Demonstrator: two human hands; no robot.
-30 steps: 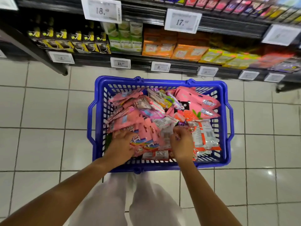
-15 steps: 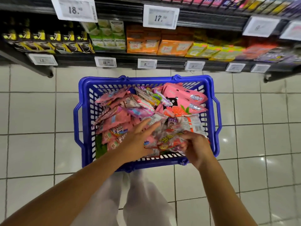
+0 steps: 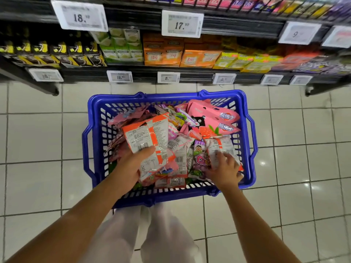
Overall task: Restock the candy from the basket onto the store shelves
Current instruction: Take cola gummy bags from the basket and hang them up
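While the left hand [image 3: 131,164] grips light, crinkly orange packets [image 3: 148,137] by their lower edges, the right hand [image 3: 223,171] pinches another packet [image 3: 220,149] just ahead of it.

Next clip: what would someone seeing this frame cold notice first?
The bright blue basket on the white tiled floor, heaped with pink and orange candy packets, dominates the centre. The left hand grips a bunch of orange-and-white packets lifted above the pile, while the right hand holds another packet at the basket's right side. Behind, the shelves carry boxed sweets under large price tags reading 18 and 17.
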